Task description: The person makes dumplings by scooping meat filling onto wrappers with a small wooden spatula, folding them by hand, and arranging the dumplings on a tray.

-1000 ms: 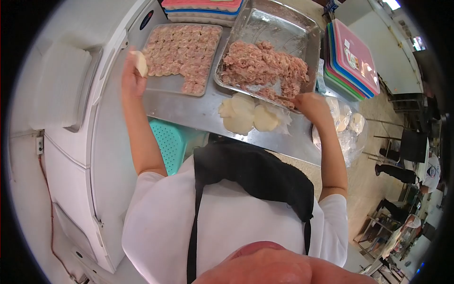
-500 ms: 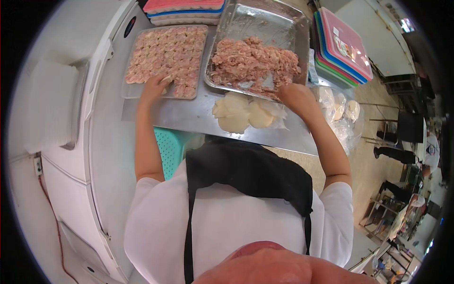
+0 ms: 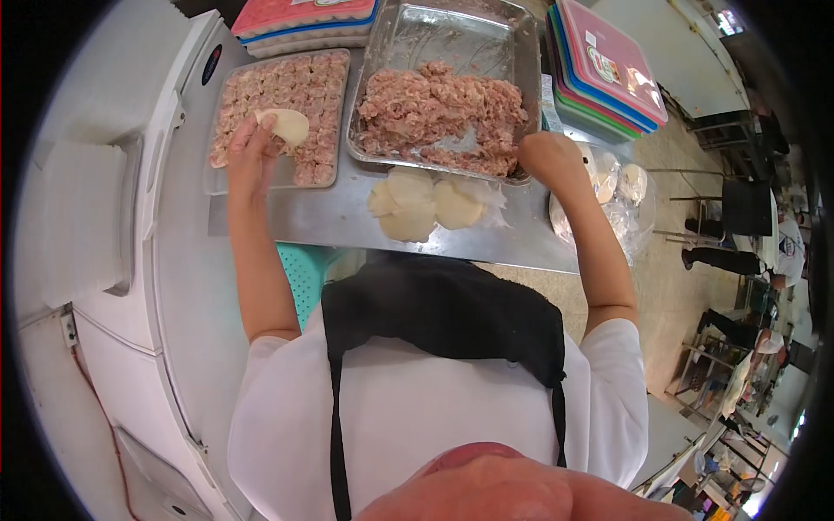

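Pinched in the fingers of my left hand (image 3: 253, 156) is a round pale dumpling wrapper (image 3: 292, 128), held above a clear plastic tray (image 3: 282, 185) of dumplings (image 3: 295, 82) in rows. My right hand (image 3: 553, 159) is closed at the front right corner of a metal pan (image 3: 354, 130); anything inside its fingers is hidden. Raw minced meat (image 3: 443, 113) fills the pan's near half. Several loose wrappers (image 3: 408, 204) lie in overlapping piles on the steel table (image 3: 321, 217), between me and the pan.
Stacked lidded trays (image 3: 304, 22) stand at the back left, and colourful lids (image 3: 608, 69) at the back right. Plastic-wrapped packs (image 3: 608, 187) sit right of my right hand. A green perforated stool (image 3: 300, 278) is below the table. Other people are far right.
My left hand has risen from the gap in the dumpling tray, and a wrapper now shows broadside in its fingers. My right hand stays at the pan's corner. The view has shifted slightly.
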Available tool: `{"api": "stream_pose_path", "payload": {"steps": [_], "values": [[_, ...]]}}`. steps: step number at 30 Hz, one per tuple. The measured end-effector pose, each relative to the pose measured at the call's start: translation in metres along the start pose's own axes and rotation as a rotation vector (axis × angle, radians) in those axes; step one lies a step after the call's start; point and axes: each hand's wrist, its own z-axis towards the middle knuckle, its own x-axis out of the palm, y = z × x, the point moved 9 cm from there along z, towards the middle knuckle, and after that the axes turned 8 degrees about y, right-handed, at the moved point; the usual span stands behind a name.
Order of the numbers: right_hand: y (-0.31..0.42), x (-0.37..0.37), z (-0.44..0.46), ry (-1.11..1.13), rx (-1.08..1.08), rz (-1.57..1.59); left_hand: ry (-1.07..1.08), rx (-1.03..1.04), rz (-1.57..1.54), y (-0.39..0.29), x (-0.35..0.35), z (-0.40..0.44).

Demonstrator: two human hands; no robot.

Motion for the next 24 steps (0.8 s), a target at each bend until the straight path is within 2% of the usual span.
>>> {"api": "stream_pose_path", "payload": {"steps": [3,6,9,11,12,15,17,21,24], "values": [[0.032,0.025,-0.002,-0.08,-0.111,0.023,0.111,-0.029,-0.353,-0.003,0.029,0.0],[0.072,0.013,0.008,-0.079,-0.079,0.068,0.205,-0.076,-0.683,-0.014,0.072,-0.016],[0.086,0.029,0.026,-0.063,-0.093,0.164,0.248,-0.014,-0.414,0.01,0.053,-0.003],[0.082,0.033,0.037,-0.018,-0.116,0.219,0.222,-0.011,0.241,0.015,0.047,0.0],[0.076,0.031,0.037,-0.015,-0.125,0.345,0.193,-0.006,0.567,0.012,0.047,-0.001],[0.054,0.027,0.032,-0.026,-0.132,0.69,0.177,-0.019,0.89,-0.007,0.066,-0.004],[0.044,0.033,0.026,-0.052,-0.091,0.879,0.176,-0.085,0.604,0.001,0.071,-0.001],[0.021,0.022,0.006,-0.267,0.037,1.157,0.249,-0.177,0.143,0.018,0.097,0.012],[0.008,0.014,-0.004,-0.338,0.105,1.335,0.439,-0.218,-0.457,0.018,0.149,0.022]]}}
